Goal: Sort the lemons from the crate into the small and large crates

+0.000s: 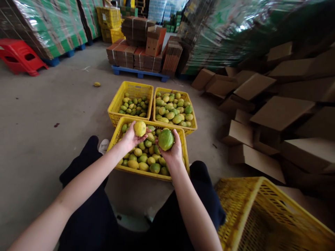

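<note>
My left hand (133,138), palm turned up, holds a yellow lemon-like fruit (140,128) with small dark specks. In my right hand (174,150) sits a larger green lemon-like fruit (165,139), with the thumb and fingers curled round it. Both hands are above the near yellow crate (146,174), which holds many yellow and green fruits (143,158) of a similar shape. Behind it stand two more crates: the left crate (112,108) is filled lower, and the right crate (194,122) is fuller.
At lower right stands another yellow crate (242,212). Open cardboard boxes (282,111) are piled along the right. One yellow fruit (97,84) lies on the floor. A red stool (22,57) is at left, and a blue pallet (140,73) carries flattened cartons (121,55) at the back.
</note>
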{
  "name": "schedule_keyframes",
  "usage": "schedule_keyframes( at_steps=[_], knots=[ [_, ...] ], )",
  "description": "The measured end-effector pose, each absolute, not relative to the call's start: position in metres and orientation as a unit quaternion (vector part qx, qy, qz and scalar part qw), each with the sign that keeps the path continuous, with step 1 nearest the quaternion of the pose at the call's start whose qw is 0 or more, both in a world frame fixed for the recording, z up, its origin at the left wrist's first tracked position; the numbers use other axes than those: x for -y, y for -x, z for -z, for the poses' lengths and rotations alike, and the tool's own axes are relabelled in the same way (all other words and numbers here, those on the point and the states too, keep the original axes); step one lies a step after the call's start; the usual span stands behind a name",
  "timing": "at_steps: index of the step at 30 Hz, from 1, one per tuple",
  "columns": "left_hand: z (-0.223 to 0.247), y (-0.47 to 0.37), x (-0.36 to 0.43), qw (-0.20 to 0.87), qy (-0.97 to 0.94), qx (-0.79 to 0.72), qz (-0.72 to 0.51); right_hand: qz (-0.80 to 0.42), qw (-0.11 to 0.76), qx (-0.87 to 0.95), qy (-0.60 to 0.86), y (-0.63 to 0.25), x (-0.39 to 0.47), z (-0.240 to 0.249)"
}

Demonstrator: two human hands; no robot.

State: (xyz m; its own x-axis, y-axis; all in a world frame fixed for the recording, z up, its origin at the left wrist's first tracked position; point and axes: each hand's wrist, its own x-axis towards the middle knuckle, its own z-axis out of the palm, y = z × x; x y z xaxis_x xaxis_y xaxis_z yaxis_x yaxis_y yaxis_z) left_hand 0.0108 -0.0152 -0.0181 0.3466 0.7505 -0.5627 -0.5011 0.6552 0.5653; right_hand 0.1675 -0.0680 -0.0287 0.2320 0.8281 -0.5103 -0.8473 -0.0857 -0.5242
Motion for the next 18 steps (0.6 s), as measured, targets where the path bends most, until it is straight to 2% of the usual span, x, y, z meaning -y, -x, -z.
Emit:
schedule_keyframes(
  at_steps=[7,15,18],
  knots=[
    [0.0255,-0.0096,0.0138,0.801,-0.143,-0.410,-0.411,-0.656,0.663,0.045,0.358,-0.1690,0.0696,0.0250],
    [0.0185,-0.0130,0.0125,0.824,-0.166,-0.398,-0.367,-0.699,0.580,0.062,0.413,-0.1666,0.0666,0.0305],
    [0.0207,-0.0174,0.0178,0.783,-0.233,-0.435,-0.379,-0.662,0.604,0.088,0.435,-0.1632,0.0673,0.0307]
  ],
)
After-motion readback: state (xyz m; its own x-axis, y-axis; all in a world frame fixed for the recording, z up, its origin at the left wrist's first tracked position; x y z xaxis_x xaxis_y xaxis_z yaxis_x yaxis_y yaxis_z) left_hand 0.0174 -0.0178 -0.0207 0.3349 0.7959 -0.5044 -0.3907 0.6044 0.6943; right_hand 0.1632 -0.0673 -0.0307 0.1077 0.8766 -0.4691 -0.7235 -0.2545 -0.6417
